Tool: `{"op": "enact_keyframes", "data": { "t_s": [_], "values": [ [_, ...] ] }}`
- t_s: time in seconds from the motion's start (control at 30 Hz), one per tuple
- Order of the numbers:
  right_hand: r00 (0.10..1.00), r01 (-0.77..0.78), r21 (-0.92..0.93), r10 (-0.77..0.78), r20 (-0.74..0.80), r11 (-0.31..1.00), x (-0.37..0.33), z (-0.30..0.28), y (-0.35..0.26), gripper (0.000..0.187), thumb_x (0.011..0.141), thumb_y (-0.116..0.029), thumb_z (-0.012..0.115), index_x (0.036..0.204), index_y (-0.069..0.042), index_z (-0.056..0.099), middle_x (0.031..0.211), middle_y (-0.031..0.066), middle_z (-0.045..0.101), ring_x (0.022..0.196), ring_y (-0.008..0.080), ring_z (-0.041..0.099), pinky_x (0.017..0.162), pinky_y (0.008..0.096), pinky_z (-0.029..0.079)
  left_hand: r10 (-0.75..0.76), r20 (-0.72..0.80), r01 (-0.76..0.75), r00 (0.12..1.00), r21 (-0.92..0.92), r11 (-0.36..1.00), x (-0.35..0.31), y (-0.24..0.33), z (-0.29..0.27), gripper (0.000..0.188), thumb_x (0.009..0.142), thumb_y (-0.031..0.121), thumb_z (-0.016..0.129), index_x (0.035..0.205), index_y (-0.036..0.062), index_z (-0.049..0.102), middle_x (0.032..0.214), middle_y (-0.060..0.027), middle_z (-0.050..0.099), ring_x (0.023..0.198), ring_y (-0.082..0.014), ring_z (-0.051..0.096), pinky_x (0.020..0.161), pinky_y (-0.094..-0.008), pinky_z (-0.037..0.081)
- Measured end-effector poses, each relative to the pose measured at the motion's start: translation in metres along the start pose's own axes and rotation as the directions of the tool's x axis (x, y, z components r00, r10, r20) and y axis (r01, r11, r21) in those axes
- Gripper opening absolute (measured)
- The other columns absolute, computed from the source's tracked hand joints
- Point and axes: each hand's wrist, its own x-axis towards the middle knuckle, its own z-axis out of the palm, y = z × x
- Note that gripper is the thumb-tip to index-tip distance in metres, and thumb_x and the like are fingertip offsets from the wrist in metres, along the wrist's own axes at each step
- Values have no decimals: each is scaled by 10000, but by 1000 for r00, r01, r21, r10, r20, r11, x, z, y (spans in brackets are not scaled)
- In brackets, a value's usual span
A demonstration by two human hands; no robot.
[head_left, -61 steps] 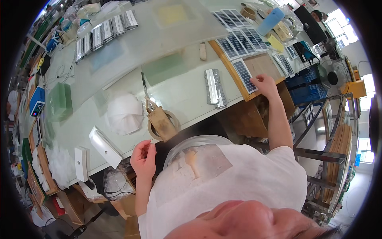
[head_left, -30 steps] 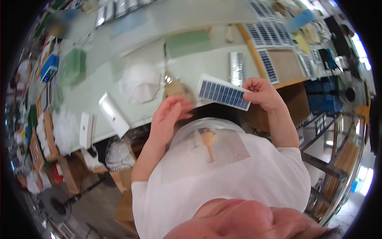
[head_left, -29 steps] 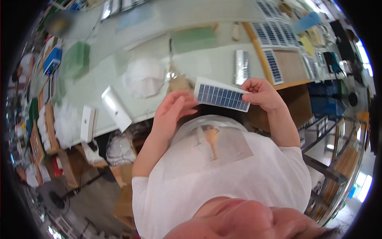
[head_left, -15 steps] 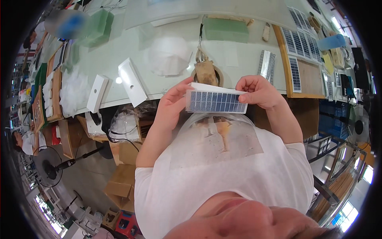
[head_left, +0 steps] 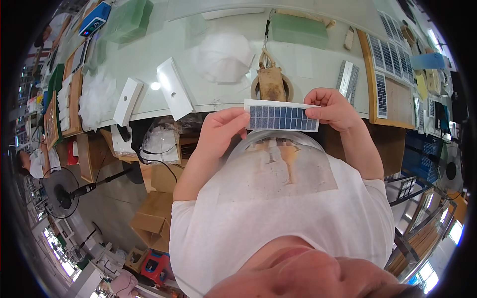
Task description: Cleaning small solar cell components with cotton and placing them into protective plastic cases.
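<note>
A small solar panel (head_left: 284,118) with dark blue cells and a white border is held level in front of my chest, at the table's near edge. My left hand (head_left: 222,127) pinches its left end between thumb and fingers. At the other end, my right hand (head_left: 334,108) is closed on the upper right corner, thumb on the cell face. Just beyond the panel, a worn brown block-shaped tool (head_left: 272,85) with a cord rests on a round stand. Two white housings with a round hole, one nearer (head_left: 127,103) and one longer (head_left: 174,89), lie to the left.
On the glass-topped table (head_left: 208,99) lie a white cloth-like heap (head_left: 222,58), green blocks (head_left: 300,31) and metal strips (head_left: 348,79). A wooden-framed board (head_left: 396,102) at right bears several solar panels. Left are clear plastic bags (head_left: 98,97), a standing fan (head_left: 62,193) and cardboard boxes (head_left: 151,221).
The clear film seen at the panel's left end no longer shows there. My left thumb now presses on that end. The whole scene has shifted slightly in view.
</note>
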Motion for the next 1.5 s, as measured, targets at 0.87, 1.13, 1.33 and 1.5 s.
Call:
{"op": "enact_keyframes", "data": {
  "t_s": [0.87,1.13,1.33,1.5],
  "values": [
    [995,59,94,-52,-82,994,5,0,12,126,904,-138,627,948,-20,623,755,17,622,527,28,477,416,161,309,89,-32,-88,996,37,995,2,-20,-7,249,916,68,576,1156,2,576,1006,-66,669,852,-122,636,643,-262,545],
    [989,144,235,-150,7,961,-1,-11,25,214,957,-125,518,1086,25,602,855,101,650,499,102,509,381,188,323,84,-123,-84,989,3,996,1,-24,-11,246,913,86,589,1144,1,580,951,-38,651,817,-92,616,663,-271,561],
    [990,138,240,-132,-42,961,-2,-9,25,170,931,-62,542,1067,21,599,836,93,647,508,91,535,382,181,337,71,-120,-71,990,5,997,2,-22,-7,240,918,94,587,1141,4,581,907,-15,631,780,-72,590,669,-272,560],
    [987,156,262,-137,-87,952,-5,0,23,157,909,-52,566,1048,15,596,814,91,640,490,84,526,377,177,336,77,-106,-77,991,7,997,3,-24,-9,232,920,94,586,1134,4,588,915,-14,631,783,-69,587,670,-270,558]
  ]
}}
